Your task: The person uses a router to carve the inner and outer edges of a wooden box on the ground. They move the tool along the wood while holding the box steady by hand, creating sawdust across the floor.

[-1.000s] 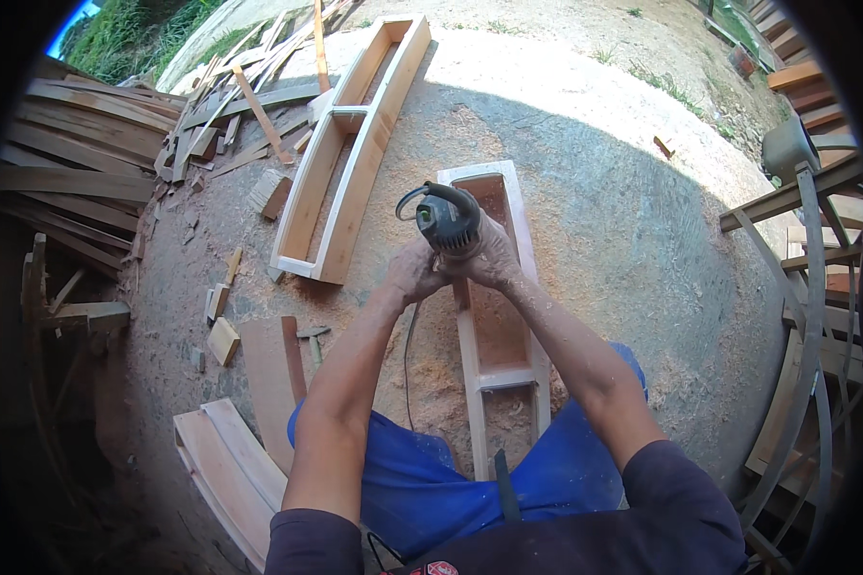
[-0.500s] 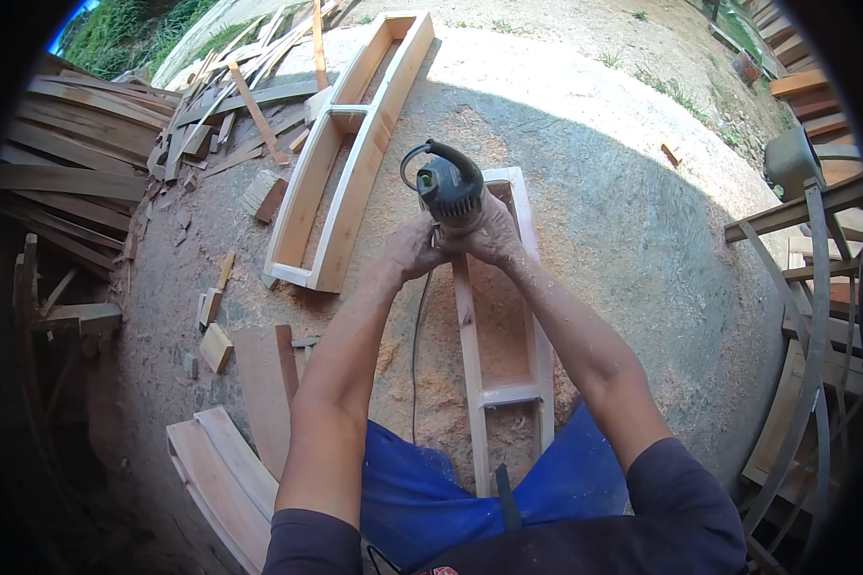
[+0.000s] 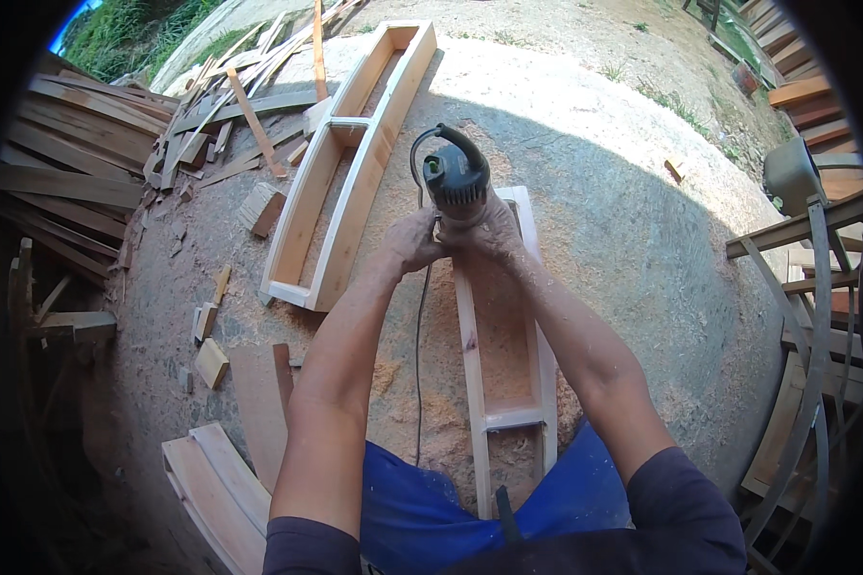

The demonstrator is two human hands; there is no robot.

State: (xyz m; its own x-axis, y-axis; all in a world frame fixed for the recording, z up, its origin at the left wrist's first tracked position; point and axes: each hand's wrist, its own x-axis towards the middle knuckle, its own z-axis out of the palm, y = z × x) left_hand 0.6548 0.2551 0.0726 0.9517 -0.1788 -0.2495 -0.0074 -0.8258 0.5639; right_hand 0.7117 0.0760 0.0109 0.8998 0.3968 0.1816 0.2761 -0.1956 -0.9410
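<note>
Both my hands are wrapped round a dark corded power tool, by its look a router [image 3: 458, 182], held upright over the far left corner of a wooden frame [image 3: 516, 419]. My left hand [image 3: 415, 240] grips its lower left side and my right hand [image 3: 490, 232] its lower right side. The tool's base and bit are hidden behind my hands. Running away from me on the ground, the long narrow frame has a crosspiece near my legs. The tool's black cord [image 3: 420, 364] loops off its top and trails down to the left of the frame.
A second, longer wooden frame [image 3: 355, 196] lies to the far left. Small wood blocks [image 3: 212, 363] and boards [image 3: 259, 393] lie at left, with a lumber pile [image 3: 86, 144] beyond. Metal stands [image 3: 815, 278] and planks line the right. Sawdust covers the concrete floor [image 3: 642, 278].
The view has tilted slightly up, so the frames and floor sit lower in the picture. My hands and the router have shifted slightly farther along the frame, with the grip unchanged.
</note>
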